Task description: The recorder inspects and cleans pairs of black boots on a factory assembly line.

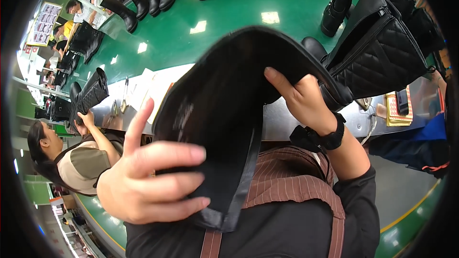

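Observation:
A tall black boot (217,74) is held up in front of my chest, its shaft opening facing me so that I see the dark lining. My left hand (138,186) holds the shaft's left side near the lower edge, with several fingers reaching over into the opening and one finger pointing up. My right hand (308,102) is closed on the right side of the shaft, its thumb laid along the inside. The boot's foot is hidden from me.
A steel bench (282,124) runs behind the boot, with papers (148,88) and a small tool (124,98) on it. Quilted black boots (377,52) stand at right, near a phone (404,102) on yellow-red papers. A co-worker (81,162) at left handles another boot (91,93).

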A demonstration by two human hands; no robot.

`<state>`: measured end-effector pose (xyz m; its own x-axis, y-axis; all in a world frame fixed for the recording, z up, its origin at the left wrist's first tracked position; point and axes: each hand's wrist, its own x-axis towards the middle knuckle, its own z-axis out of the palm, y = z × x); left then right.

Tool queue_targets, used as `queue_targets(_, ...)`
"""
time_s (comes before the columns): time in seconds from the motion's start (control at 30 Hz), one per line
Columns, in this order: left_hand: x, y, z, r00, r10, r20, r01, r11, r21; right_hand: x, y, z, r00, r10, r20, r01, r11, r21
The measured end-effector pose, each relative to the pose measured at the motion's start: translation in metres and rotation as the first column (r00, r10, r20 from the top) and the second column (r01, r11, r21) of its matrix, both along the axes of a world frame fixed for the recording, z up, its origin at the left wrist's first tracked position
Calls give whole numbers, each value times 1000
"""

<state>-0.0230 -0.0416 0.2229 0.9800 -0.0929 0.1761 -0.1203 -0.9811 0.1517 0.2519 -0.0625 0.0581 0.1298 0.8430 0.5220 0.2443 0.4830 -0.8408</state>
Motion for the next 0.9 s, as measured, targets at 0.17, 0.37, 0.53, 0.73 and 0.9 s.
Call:
queue_targets(0.17, 13, 23, -37, 692, 412, 593, -390, 904, -173, 4, 10, -4, 998, -67, 21, 70, 972, -222)
queue_targets(0.37, 26, 16, -142, 722, 670, 174, -409, 616, -673, 4, 10, -28, 993, 56, -102, -78, 970, -230)
queue_targets(0.53, 65, 10, -204, 576, 806, 134, -396, 418, -817, 10, -10, -66, 995, -93, -38, 72, 921, -382)
queue_targets(0.73, 75, 27, -213, 394, 868, 302, -403, 458, -792, 0, -16, -92, 989, 44, 141, 35, 859, -512)
queue_targets(0.9, 64, 23, -231, 629, 777, -13, -317, 242, -917, 4, -1, -94, 971, 182, 157, -21, 713, -701)
